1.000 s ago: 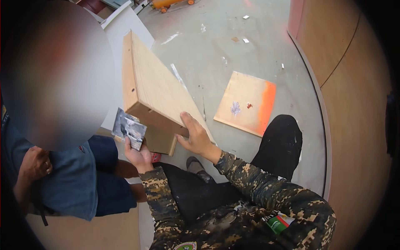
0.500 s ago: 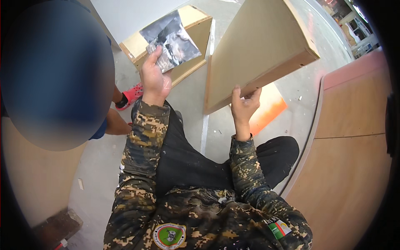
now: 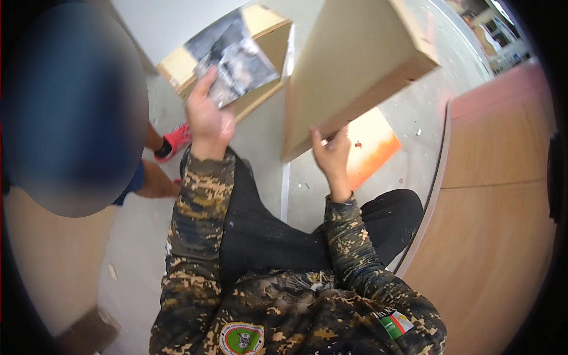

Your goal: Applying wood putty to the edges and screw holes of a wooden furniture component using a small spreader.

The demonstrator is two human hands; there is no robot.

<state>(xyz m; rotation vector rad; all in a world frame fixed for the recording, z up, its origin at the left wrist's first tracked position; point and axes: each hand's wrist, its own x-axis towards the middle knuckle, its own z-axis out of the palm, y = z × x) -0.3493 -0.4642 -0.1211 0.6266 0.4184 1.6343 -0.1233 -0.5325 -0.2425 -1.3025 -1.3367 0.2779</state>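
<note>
In my left hand (image 3: 210,121) is a creased, glossy grey-and-black sheet (image 3: 239,62), perhaps a plastic packet; blur hides its exact kind. The thumb presses on its lower left part. It is held up in front of a pale wooden box (image 3: 266,23) on the floor. My right hand (image 3: 333,155) closes on the lower edge of a large wooden panel-like box (image 3: 349,65), thumb on the broad face. That box stands tilted, with its lower left corner near the floor.
An orange-stained light sheet (image 3: 376,148) lies on the floor behind my right hand. A curved wooden piece (image 3: 485,195) fills the right side. At left, close by, are another person's leg and pink shoe (image 3: 176,141). A wood block (image 3: 89,331) lies at lower left.
The whole view has shifted slightly. My right hand has slid a little left along the box's lower edge, uncovering a red spot on the orange-stained sheet. My left hand still holds the glossy sheet.
</note>
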